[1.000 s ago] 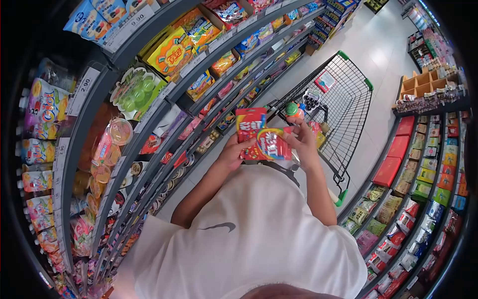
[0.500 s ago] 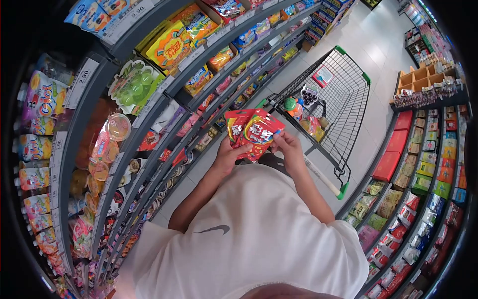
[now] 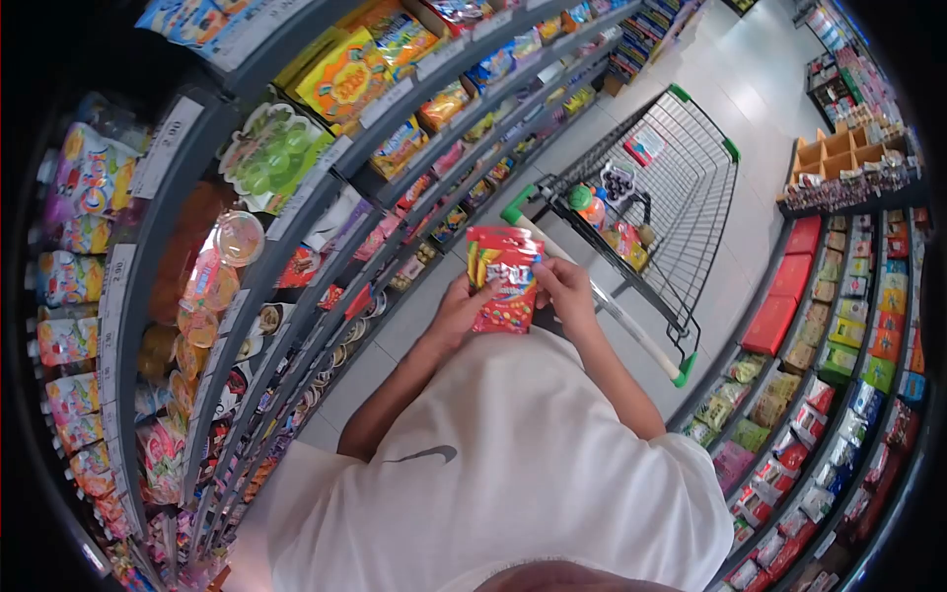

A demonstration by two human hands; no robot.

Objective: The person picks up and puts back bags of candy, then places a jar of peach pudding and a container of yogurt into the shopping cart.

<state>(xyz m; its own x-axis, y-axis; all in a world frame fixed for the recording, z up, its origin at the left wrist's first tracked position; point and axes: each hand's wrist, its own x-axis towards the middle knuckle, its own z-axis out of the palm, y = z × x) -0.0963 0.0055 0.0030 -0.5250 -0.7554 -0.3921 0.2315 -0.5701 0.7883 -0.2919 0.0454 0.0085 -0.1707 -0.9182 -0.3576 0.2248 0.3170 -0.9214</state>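
Observation:
Two red bags of Skittles candy (image 3: 508, 308) overlap upright in front of my chest. Their white lettering is slightly blurred, and a strip of the rear bag shows along the left and top. My left hand (image 3: 462, 310) closes on the lower left side, thumb across the front. At the right edge, my right hand (image 3: 566, 288) pinches the front bag between thumb and fingers. Just beyond the bags stands a shopping cart (image 3: 631, 331) with a pale handle and green corners. Inside it lie a pack of dark round fruit (image 3: 619, 184), a container with an orange-and-green top (image 3: 588, 205) and a yellow-red packet (image 3: 627, 245).
Shelves of bagged sweets (image 3: 345, 81) and jelly cups (image 3: 239, 239) run close along my left. To the right, a shelf unit carries red boxes (image 3: 779, 301) and small packets. A wooden divided rack (image 3: 838, 156) stands at its far end, with tiled floor (image 3: 760, 94) between.
The bags were fanned apart and tilted; now they stand straighter, stacked closely together and slightly lower. Both hands have shifted a little with them. The cart looks nearly unmoved.

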